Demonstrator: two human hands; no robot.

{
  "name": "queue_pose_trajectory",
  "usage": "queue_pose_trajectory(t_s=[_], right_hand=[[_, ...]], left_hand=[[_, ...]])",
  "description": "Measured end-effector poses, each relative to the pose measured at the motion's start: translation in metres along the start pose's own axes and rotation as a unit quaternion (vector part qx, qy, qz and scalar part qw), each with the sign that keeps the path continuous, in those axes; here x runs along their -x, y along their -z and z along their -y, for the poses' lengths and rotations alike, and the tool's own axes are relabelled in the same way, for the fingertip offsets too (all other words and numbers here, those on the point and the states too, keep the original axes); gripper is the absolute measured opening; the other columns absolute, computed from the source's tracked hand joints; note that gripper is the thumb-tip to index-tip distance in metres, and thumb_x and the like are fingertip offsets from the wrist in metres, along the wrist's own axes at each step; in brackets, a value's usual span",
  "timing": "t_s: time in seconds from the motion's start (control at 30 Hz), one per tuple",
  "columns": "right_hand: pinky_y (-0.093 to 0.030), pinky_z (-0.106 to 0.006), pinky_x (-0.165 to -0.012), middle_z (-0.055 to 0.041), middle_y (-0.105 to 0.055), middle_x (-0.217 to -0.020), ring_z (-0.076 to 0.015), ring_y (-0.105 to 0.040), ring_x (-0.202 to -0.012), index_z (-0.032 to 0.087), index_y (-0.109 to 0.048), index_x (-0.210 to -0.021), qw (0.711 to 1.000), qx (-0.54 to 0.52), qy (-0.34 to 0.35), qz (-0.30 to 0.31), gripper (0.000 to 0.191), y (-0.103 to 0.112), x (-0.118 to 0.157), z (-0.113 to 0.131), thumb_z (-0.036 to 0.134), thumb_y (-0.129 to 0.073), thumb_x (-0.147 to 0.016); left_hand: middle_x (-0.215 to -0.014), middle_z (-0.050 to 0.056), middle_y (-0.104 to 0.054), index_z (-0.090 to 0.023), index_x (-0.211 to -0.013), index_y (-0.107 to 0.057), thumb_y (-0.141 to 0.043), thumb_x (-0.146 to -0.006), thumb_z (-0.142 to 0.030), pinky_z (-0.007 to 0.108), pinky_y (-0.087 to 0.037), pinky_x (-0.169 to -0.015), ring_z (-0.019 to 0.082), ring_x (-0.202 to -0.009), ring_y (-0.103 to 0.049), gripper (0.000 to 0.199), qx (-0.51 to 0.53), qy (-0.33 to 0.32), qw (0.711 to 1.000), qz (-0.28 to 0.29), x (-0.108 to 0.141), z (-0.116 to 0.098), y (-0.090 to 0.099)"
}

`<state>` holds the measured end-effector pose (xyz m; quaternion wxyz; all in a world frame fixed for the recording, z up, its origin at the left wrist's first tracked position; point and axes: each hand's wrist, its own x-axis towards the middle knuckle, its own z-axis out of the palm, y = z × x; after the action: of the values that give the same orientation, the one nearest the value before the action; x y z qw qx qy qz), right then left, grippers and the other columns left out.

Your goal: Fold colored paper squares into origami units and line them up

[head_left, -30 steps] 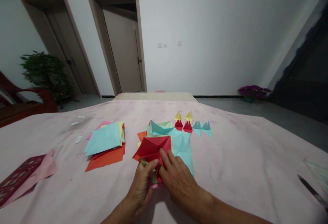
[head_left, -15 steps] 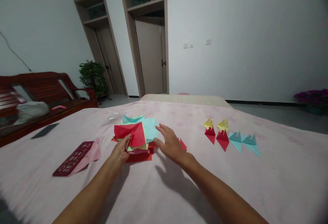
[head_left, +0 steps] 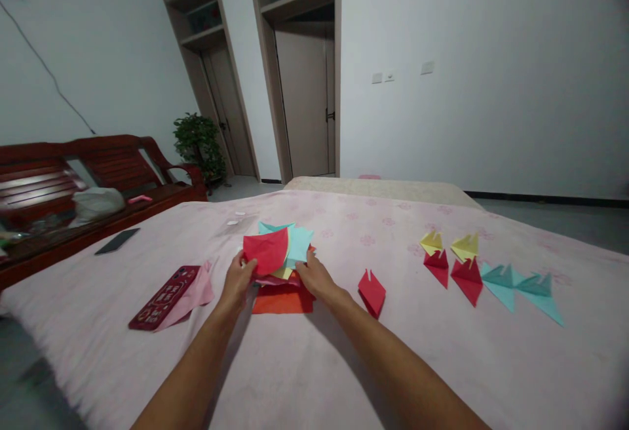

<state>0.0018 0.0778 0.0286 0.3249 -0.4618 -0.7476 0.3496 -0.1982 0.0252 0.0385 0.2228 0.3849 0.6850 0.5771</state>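
Observation:
Sheets of coloured paper lie in a loose pile, with a red sheet (head_left: 266,252) on top at the left and a light blue sheet (head_left: 297,246) at the right. My left hand (head_left: 238,277) pinches the left side of the pile at the red sheet. Closed on the right edge, by the blue sheet, is my right hand (head_left: 314,276). An orange sheet (head_left: 282,300) lies beneath, nearer to me. A folded red paper piece (head_left: 372,293) rests alone to the right of my right hand.
Folded yellow (head_left: 464,247), red (head_left: 467,278) and light blue (head_left: 540,290) pieces stand at the right. A dark red patterned phone case (head_left: 164,297) on pink cloth (head_left: 189,303) and a dark phone (head_left: 118,241) lie left.
My right hand has moved onto the pile's right edge and closed there. The red top sheet lies flatter. The folded red piece now shows fully; the view has shifted left.

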Motion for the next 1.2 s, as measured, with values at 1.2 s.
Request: queue_pose_trajectory(t_s=[1.2], right_hand=[[-0.006,-0.052,-0.12,-0.0172,-0.021,-0.16,-0.0312,-0.013,-0.149,0.011,-0.034,-0.151,0.954,0.277,0.106,0.047,0.065,-0.055,-0.018,-0.017,0.048,-0.034,-0.098]], left_hand=[[-0.163,0.007,-0.02,-0.034,-0.15,-0.034,-0.033,-0.099,-0.049,0.063,-0.006,-0.114,0.033,-0.15,-0.013,0.053,-0.464,-0.214,0.809,0.291,-0.133,0.06,-0.08]])
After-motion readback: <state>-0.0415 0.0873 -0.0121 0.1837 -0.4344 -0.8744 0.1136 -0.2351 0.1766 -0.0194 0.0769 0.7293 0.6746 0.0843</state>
